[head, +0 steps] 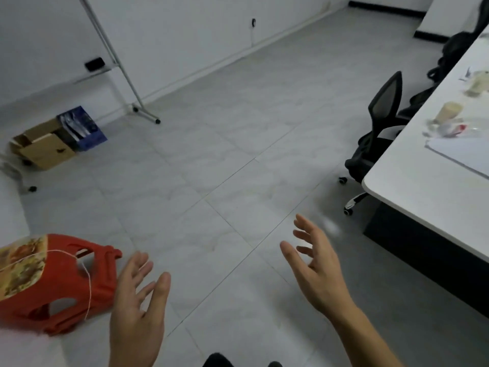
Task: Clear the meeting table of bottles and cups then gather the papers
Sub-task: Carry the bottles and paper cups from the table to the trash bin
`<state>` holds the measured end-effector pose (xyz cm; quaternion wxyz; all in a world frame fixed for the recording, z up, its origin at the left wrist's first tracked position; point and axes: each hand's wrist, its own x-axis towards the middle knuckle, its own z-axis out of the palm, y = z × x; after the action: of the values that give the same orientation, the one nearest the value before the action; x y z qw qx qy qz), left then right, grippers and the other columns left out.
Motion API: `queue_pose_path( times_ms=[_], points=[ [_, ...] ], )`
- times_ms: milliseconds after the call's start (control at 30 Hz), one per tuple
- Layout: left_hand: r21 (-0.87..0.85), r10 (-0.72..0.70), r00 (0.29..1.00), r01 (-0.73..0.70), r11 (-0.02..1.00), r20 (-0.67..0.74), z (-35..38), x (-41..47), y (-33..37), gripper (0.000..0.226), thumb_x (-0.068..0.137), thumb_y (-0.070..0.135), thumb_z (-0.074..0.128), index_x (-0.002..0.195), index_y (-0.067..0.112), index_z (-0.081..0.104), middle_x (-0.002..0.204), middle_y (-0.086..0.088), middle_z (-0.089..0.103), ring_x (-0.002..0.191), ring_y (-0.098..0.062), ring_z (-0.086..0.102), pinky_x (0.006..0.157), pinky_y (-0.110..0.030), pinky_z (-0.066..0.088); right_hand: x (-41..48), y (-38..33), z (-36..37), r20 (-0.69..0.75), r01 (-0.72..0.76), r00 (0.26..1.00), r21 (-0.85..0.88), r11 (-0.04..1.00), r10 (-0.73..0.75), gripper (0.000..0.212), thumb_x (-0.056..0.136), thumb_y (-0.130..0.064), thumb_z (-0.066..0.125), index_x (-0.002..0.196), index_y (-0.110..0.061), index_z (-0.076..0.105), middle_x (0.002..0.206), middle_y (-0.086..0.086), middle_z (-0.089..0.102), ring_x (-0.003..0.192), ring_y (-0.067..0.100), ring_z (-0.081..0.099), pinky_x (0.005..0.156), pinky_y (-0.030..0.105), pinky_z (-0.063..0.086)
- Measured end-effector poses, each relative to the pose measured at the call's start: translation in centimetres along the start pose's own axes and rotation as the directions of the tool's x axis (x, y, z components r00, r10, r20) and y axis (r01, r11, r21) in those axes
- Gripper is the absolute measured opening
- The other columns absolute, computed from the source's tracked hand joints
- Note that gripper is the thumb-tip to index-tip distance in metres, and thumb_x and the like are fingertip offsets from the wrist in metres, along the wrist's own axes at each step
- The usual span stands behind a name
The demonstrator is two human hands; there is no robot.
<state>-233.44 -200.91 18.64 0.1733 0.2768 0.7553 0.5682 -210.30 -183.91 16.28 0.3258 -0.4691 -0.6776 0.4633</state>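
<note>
Both hands are released and carry nothing. The left hand (137,295) is at the lower middle of the frame, fingers straight and spread, and the right hand (315,266) is just right of it, fingers fanned and slightly bent. Both hang over the grey tiled floor (225,154), apart from the table.

The white table (423,197) runs down the right edge of the frame. On its far part, at the upper right, lie the things to be cleared, all blurred: a beige cup (449,111) tipped on its side, a second pale cup (477,86) beyond it, and a clear bottle (449,129) with a red patch just below the first. What the cups hold I cannot tell. A sheet of paper (460,152) lies flat just below the bottle.

A black office chair (381,123) stands against the table's left side.

At the middle left an open cardboard box (45,149) sits on the floor, flaps up and its inside hidden. A blue box (82,128) touches it and is stuffed with something pale and glossy — too blurred to name. At the lower left a red plastic stool (58,282) lies beside the left hand.
</note>
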Motion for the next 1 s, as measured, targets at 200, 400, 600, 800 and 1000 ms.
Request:
queue_pose_path(
  times_ms=[200, 400, 600, 800, 1000],
  points=[
    [-0.003, -0.012, 0.995, 0.012, 1.0, 0.095, 8.1, 11.0, -1.6, 0.056, 0.071, 0.052, 0.067, 0.124, 0.053, 0.049, 0.137, 0.015, 0.056, 0.126, -0.002, 0.054, 0.095, -0.029, 0.05, 11.2, 2.8, 1.0, -0.057, -0.059, 0.997, -0.034, 0.998, 0.057, 0.058, 0.092, -0.043, 0.061, 0.145, -0.041, 0.037, 0.13, -0.038, 0.04, 0.122, -0.009, 0.049, 0.09, 0.019, 0.049],
    [-0.027, -0.012, 0.931, 0.023, 0.999, 0.364, 21.0, 27.8, -0.9, 0.046, 0.092, 0.024, 0.066, 0.128, 0.044, 0.047, 0.133, 0.018, 0.057, 0.12, 0.005, 0.055, 0.095, -0.025, 0.046, 25.4, 3.9, -1.2, -0.23, -0.165, 0.963, -0.078, 0.983, 0.143, 0.053, 0.094, -0.036, 0.062, 0.143, -0.037, 0.042, 0.135, -0.019, 0.049, 0.12, -0.002, 0.054, 0.094, 0.025, 0.05],
    [0.008, 0.05, 0.801, -0.069, 0.998, 0.597, 34.6, 41.2, 5.8, 0.043, 0.093, 0.021, 0.063, 0.13, 0.037, 0.048, 0.129, 0.017, 0.059, 0.117, 0.004, 0.057, 0.088, -0.017, 0.045, 34.0, 3.6, -6.3, -0.488, -0.277, 0.844, -0.045, 0.96, 0.221, 0.045, 0.09, -0.037, 0.063, 0.134, -0.037, 0.052, 0.13, -0.023, 0.056, 0.119, -0.007, 0.054, 0.091, 0.021, 0.049],
    [0.013, 0.105, 0.616, -0.184, 0.983, 0.781, 50.0, 47.3, 9.8, 0.045, 0.093, 0.02, 0.063, 0.133, 0.035, 0.048, 0.128, 0.016, 0.06, 0.119, -0.002, 0.057, 0.093, -0.026, 0.048, 39.2, 8.1, -11.3, -0.685, -0.395, 0.618, 0.156, 0.905, 0.387, 0.046, 0.091, -0.036, 0.064, 0.137, -0.032, 0.055, 0.13, -0.024, 0.057, 0.12, -0.009, 0.053, 0.091, 0.014, 0.044],
    [0.021, 0.117, 0.459, -0.285, 0.958, 0.881, 66.2, 49.3, 13.7, 0.047, 0.093, 0.02, 0.062, 0.136, 0.033, 0.047, 0.131, 0.014, 0.058, 0.12, -0.004, 0.056, 0.094, -0.027, 0.048, 48.8, 14.1, -19.0, -0.732, -0.411, 0.479, 0.299, 0.861, 0.484, 0.047, 0.094, -0.031, 0.065, 0.139, -0.034, 0.051, 0.131, -0.024, 0.056, 0.12, -0.011, 0.051, 0.101, 0.029, 0.05]
  ],
)
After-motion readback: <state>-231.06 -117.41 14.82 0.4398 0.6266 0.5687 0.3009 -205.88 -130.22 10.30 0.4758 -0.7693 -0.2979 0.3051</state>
